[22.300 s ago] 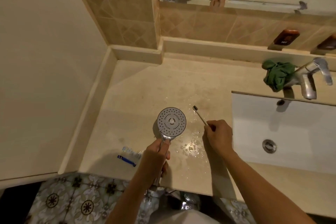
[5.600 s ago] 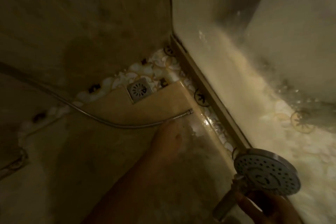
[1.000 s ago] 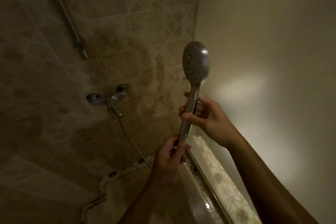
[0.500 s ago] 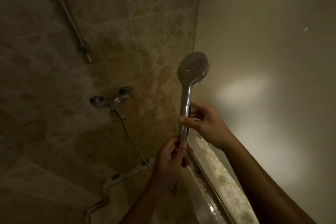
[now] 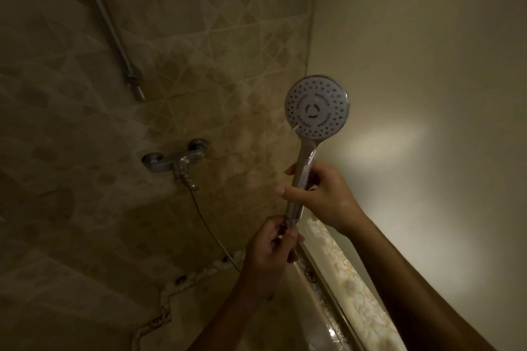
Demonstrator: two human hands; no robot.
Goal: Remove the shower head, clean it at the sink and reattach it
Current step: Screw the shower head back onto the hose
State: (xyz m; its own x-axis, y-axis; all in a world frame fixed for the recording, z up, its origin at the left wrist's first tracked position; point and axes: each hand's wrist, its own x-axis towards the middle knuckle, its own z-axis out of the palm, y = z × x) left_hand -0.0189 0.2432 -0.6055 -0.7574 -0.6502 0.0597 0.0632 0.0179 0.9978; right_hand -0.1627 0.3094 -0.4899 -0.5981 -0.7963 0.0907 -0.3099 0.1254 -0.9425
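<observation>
The chrome shower head (image 5: pixel 316 107) stands upright in front of me, its round spray face turned toward the camera. My right hand (image 5: pixel 322 196) is wrapped around the middle of its handle. My left hand (image 5: pixel 271 248) pinches the bottom end of the handle, where the hose end meets it; the joint itself is hidden by my fingers. The thin metal hose (image 5: pixel 211 234) runs from the wall mixer tap (image 5: pixel 176 162) down and right toward my left hand.
A chrome riser rail (image 5: pixel 114 34) slants down the tiled wall at upper left. A plain pale wall fills the right side. Below my hands runs the shower threshold strip (image 5: pixel 328 282) with patterned floor tile (image 5: pixel 353 288) beside it.
The shower head has rotated about its handle: a second ago it was edge-on, then showed its back, and now its spray face looks at me. Both hands keep their places on the handle.
</observation>
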